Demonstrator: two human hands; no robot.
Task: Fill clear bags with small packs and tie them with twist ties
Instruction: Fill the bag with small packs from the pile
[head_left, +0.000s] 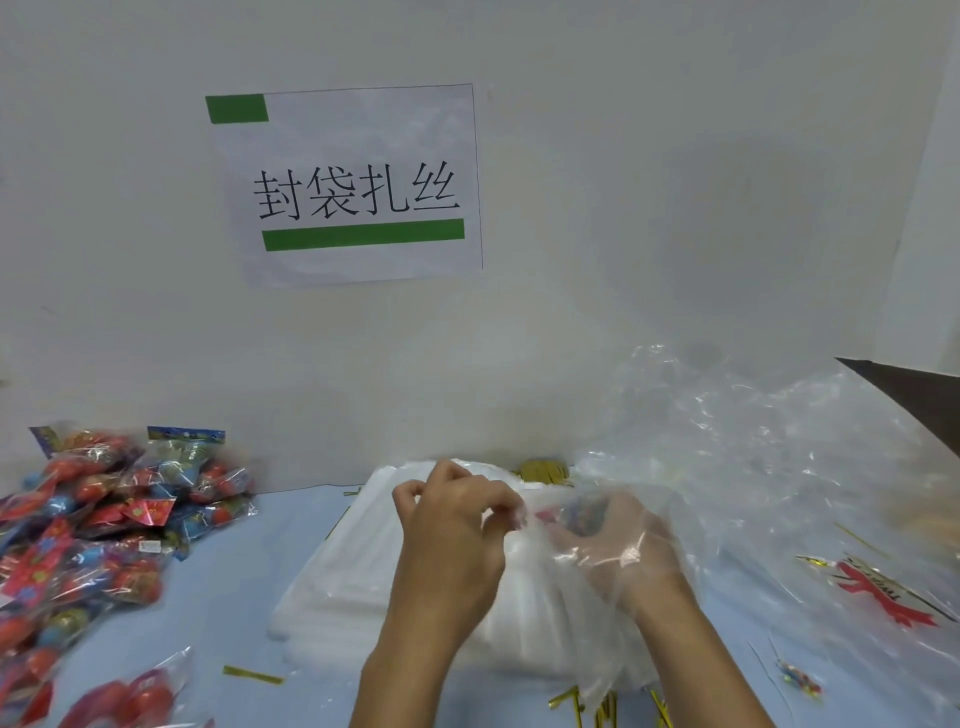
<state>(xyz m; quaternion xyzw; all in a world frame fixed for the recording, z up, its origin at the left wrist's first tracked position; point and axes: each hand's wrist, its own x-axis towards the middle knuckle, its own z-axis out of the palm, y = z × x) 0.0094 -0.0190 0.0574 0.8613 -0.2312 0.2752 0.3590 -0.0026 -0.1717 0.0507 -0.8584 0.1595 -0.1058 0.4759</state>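
Wall sign (353, 187) reads "封袋扎丝", two green bars. Left hand (452, 540) pinches the clear bag (582, 613) edge; right hand (623, 551) sits inside it, grip unclear. Packs (104, 519) too heaped to count.

crumpled clear bag (597, 577) over colourful pack (584, 512)

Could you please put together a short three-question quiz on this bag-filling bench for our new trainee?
1. True or false: the right hand is inside the clear plastic bag with a small colourful pack.
2. Where is the heap of red and blue small packs?
A. person's left
B. person's right
C. on the white stack of flat bags
3. Fill in: the left hand pinches the bag's ____ with its fingers.

Key: 1 true; 2 A; 3 mouth. Gold twist ties lie behind the stack, by the wall.
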